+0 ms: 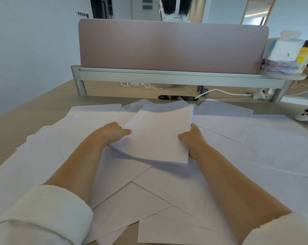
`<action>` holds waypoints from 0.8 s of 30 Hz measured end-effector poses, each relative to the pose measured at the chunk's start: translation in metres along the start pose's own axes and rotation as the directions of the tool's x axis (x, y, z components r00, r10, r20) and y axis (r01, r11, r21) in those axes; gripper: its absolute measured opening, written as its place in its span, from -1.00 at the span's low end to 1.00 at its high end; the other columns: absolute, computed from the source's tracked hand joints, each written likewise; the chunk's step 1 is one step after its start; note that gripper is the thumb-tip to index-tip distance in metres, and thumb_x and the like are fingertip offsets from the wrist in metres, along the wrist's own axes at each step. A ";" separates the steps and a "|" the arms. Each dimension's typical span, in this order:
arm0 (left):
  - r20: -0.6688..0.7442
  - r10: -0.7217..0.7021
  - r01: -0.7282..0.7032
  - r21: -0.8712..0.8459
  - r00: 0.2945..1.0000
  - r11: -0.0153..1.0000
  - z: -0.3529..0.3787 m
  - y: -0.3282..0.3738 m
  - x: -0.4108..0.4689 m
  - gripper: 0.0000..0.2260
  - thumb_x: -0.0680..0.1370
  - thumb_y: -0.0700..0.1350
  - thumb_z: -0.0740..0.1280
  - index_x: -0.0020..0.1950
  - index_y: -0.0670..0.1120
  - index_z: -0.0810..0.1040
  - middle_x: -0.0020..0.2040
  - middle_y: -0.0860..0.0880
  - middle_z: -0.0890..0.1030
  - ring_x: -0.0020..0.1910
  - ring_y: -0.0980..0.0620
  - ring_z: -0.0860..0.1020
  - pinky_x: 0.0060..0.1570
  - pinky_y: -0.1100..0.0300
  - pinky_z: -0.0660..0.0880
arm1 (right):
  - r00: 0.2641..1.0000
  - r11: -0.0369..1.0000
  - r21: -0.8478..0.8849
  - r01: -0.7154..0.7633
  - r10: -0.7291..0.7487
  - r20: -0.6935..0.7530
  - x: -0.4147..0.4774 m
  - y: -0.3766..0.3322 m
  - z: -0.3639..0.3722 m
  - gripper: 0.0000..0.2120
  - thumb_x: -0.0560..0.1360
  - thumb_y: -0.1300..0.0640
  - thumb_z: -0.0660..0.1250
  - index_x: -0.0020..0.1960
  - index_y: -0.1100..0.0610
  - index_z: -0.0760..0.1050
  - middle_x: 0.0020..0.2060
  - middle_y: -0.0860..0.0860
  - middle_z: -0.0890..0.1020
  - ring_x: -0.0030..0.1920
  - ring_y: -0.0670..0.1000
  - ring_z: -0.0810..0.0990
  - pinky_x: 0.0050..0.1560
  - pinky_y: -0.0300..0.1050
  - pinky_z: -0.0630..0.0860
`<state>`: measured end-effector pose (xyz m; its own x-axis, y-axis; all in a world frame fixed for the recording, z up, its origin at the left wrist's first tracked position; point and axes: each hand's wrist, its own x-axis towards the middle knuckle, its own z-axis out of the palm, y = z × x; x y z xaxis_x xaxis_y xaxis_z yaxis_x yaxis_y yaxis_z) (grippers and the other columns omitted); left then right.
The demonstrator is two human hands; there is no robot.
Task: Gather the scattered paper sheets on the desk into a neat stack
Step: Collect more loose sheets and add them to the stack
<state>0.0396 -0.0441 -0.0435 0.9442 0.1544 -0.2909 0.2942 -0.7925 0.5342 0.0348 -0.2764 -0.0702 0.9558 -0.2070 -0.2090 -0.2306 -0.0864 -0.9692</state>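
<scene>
1. I'm looking down at a pale wood-tone desk [34, 110], and loose white paper sheets [273, 147] cover most of it, overlapping at all angles from the near edge to the far side.
2. In the middle, a small stack of sheets [158, 137] sits raised above the loose ones, its near edge casting a shadow on the paper below.
3. The left hand [114, 133] grips the stack's left edge, thumb on top and fingers tucked beneath.
4. The right hand [192, 140] grips the right edge the same way, thumb pressed on the top sheet and fingers curled under.
5. Both forearms are bare, with white sleeves [43, 218] rolled up close to the camera.
6. Across the back of the desk stands a mauve partition panel [172, 46] on a grey metal rail [167, 76].
7. Below the rail I see tangled white cables [141, 84] and a dark cable slot [178, 98] in the desktop.
8. At the right edge lies a white game controller [306, 115], just beside the outermost sheets.
9. A tissue pack [285, 48] and a yellow package [304, 57] sit on the rail's right end.
10. The pale wall [26, 41] runs along the left, and a person [174, 13] stands beyond the partition.
</scene>
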 end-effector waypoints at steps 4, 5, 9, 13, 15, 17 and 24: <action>-0.037 0.016 -0.016 -0.001 0.999 1.000 -0.001 -0.001 -0.002 -0.52 0.57 0.07 0.25 0.35 -0.24 0.40 0.32 -0.17 0.44 0.16 -0.16 0.44 0.01 0.11 0.35 | 1.000 0.998 -0.055 0.003 -0.004 -0.027 0.001 0.002 0.005 -0.68 0.49 0.35 0.14 0.21 0.13 0.29 0.11 0.14 0.50 0.08 0.20 0.52 0.00 0.12 0.57; -0.047 0.032 -0.032 -0.001 0.998 0.999 -0.001 -0.001 -0.002 -0.56 0.57 0.05 0.27 0.30 -0.24 0.43 0.28 -0.17 0.47 0.09 -0.14 0.43 -0.01 0.13 0.33 | 1.000 0.997 -0.074 0.002 -0.005 -0.029 0.001 0.002 0.005 -0.66 0.48 0.34 0.14 0.24 0.14 0.28 0.12 0.14 0.50 0.09 0.20 0.51 0.04 0.13 0.56; -0.094 0.070 -0.073 -0.029 0.993 0.997 0.000 0.000 -0.005 -0.65 0.55 -0.04 0.32 0.25 -0.22 0.45 0.22 -0.16 0.51 0.00 -0.07 0.40 -0.03 0.16 0.31 | 1.000 0.993 -0.118 0.008 -0.011 -0.026 0.002 0.002 0.005 -0.65 0.49 0.33 0.13 0.26 0.15 0.27 0.09 0.11 0.48 0.10 0.19 0.50 0.06 0.10 0.55; -0.097 0.058 -0.056 0.021 0.994 0.998 -0.001 0.002 -0.006 -0.64 0.57 -0.01 0.28 0.24 -0.24 0.48 0.21 -0.18 0.52 -0.01 -0.09 0.42 -0.04 0.15 0.31 | 0.997 0.993 -0.115 0.005 -0.014 -0.078 0.004 0.002 0.006 -0.75 0.50 0.35 0.12 0.14 0.14 0.31 0.11 0.12 0.51 0.10 0.19 0.52 0.16 0.17 0.51; -0.096 0.044 -0.042 0.019 0.994 0.999 -0.001 0.002 -0.006 -0.60 0.58 0.00 0.25 0.28 -0.25 0.45 0.25 -0.19 0.50 0.06 -0.13 0.44 -0.02 0.14 0.31 | 0.996 0.992 -0.126 0.012 -0.023 -0.087 0.004 0.002 0.006 -0.70 0.48 0.35 0.15 0.18 0.17 0.33 0.10 0.13 0.52 0.08 0.20 0.54 0.14 0.18 0.53; -0.094 0.033 -0.032 0.012 0.995 0.999 -0.002 0.002 -0.006 -0.58 0.59 0.02 0.23 0.32 -0.26 0.41 0.27 -0.18 0.47 0.13 -0.17 0.45 -0.01 0.13 0.32 | 0.996 0.993 -0.120 0.016 -0.026 -0.083 0.005 0.003 0.005 -0.67 0.46 0.35 0.17 0.20 0.17 0.35 0.10 0.15 0.54 0.06 0.21 0.55 0.11 0.18 0.55; -0.085 -0.008 0.003 -0.060 0.996 0.998 -0.006 0.000 -0.006 -0.53 0.59 0.06 0.22 0.35 -0.25 0.38 0.15 -0.15 0.44 -0.02 -0.14 0.40 -0.05 0.10 0.35 | 0.998 0.999 -0.023 0.023 -0.024 -0.059 0.002 0.004 0.002 -0.74 0.47 0.38 0.19 0.11 0.15 0.40 0.02 0.14 0.58 0.02 0.22 0.60 0.05 0.16 0.58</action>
<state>0.0350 -0.0422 -0.0372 0.9510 0.2104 -0.2264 0.3052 -0.7551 0.5802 0.0364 -0.2755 -0.0744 0.9487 -0.2619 -0.1771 -0.2125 -0.1133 -0.9706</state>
